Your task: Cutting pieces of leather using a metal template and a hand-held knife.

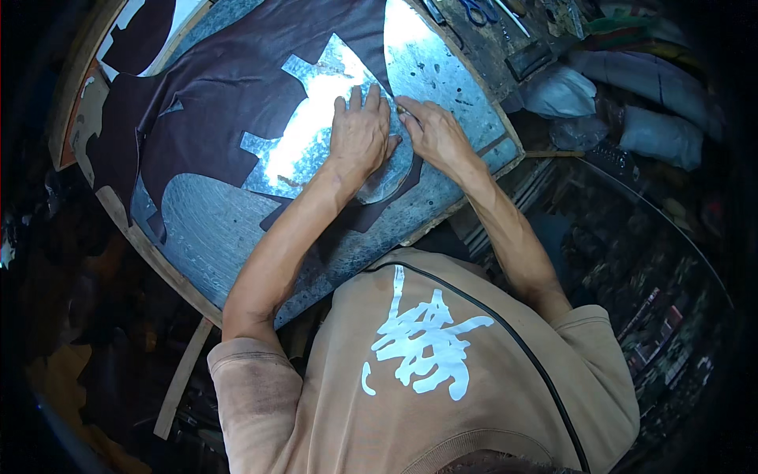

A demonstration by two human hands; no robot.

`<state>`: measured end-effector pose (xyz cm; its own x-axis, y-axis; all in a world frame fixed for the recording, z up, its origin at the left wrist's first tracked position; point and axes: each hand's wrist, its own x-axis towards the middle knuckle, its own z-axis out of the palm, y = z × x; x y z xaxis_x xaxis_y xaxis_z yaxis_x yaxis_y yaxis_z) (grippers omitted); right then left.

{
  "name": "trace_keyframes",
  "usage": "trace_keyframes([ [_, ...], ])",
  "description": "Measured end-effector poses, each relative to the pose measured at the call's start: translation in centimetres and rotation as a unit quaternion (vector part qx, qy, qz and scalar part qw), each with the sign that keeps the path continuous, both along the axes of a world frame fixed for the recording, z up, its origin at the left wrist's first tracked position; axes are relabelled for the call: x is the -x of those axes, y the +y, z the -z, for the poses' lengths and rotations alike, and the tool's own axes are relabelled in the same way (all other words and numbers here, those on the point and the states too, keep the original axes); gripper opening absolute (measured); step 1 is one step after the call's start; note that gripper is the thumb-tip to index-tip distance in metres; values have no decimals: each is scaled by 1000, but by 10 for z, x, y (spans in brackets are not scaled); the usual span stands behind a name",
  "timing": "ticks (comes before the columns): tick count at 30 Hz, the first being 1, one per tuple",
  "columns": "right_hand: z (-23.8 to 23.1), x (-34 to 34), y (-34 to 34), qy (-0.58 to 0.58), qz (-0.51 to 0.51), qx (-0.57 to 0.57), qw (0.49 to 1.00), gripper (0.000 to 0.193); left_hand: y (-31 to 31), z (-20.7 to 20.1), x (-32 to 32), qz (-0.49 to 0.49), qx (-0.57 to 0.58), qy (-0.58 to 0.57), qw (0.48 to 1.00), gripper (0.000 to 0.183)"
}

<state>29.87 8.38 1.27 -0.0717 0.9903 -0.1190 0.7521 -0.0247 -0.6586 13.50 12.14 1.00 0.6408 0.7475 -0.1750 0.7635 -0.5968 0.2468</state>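
Resting with fingers slightly apart, the left hand (361, 133) lies on the shiny, notched metal template (316, 130); the right hand (436, 136) pinches a small tool (401, 110) at its right edge. Smooth dark-brown leather (213, 103) spreads under the template — whose long axis runs away from the person, tapered tip farthest.

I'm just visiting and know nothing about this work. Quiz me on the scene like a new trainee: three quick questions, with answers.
1. Which hand is spread flat on the shiny template?
2. True or false: dark leather lies beneath part of the template.
3. What colour are the handles of the scissors at the top of the view? A red, B blue, C yellow.

Key:
1. The left hand; the right hand is at the template's edge.
2. True.
3. B.
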Motion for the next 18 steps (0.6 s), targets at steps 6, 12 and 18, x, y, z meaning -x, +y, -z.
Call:
trace_keyframes([
  [6, 3, -7, -25, 26, 16, -2, 1000, 31, -5, 8, -2, -1, -47, -20, 999, 54],
  [12, 1, -9, -25, 13, 4, -6, 1000, 31, -17, 9, -1, 28, 7, -46, 999, 42],
  [18, 3, -6, -50, 29, 38, -15, 999, 31, -21, 3, -1, 33, -14, -59, 998, 43],
])
